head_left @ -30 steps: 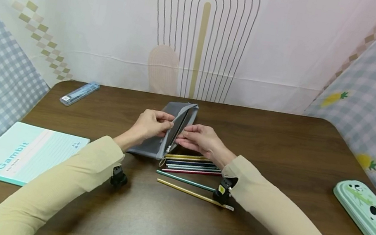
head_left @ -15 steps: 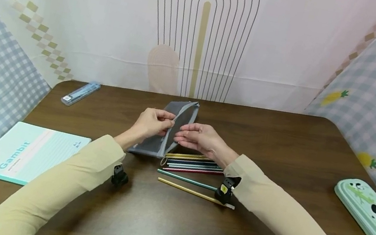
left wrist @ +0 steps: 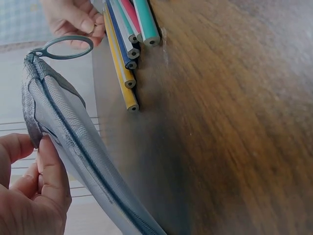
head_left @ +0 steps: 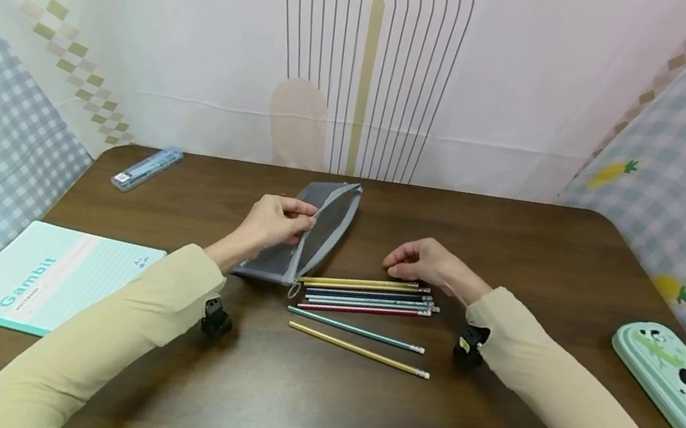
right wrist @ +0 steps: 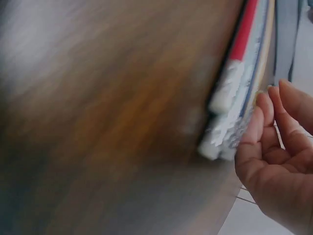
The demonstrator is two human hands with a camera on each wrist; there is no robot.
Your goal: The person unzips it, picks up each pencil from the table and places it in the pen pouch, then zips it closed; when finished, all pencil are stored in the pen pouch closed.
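Observation:
My left hand (head_left: 265,223) pinches the near rim of a grey zippered pencil pouch (head_left: 330,223) between thumb and fingers. The pouch's mouth gapes toward the right, and a ring pull (left wrist: 71,37) hangs at its zipper end. My right hand (head_left: 427,263), fingers loosely bent and holding nothing, hovers just beyond the eraser ends of a row of several pencils (right wrist: 244,39). Those pencils, gold, dark blue, pale and red, lie side by side with their other ends by the pouch. Nearer to me a teal pencil (head_left: 357,330) and a gold pencil (head_left: 360,351) lie apart.
A light-green Gambit notebook (head_left: 56,278) lies at the left, partly under the left sleeve. Behind it is a slim blue clear case (head_left: 147,169). On the right edge sits a green panda pencil box (head_left: 683,396). A patterned cloth (head_left: 229,41) hangs behind the table.
My right hand has left the pouch's opening and moved right, over to the pencils' eraser ends. The pouch's mouth has spread wider. My left hand keeps its pinch.

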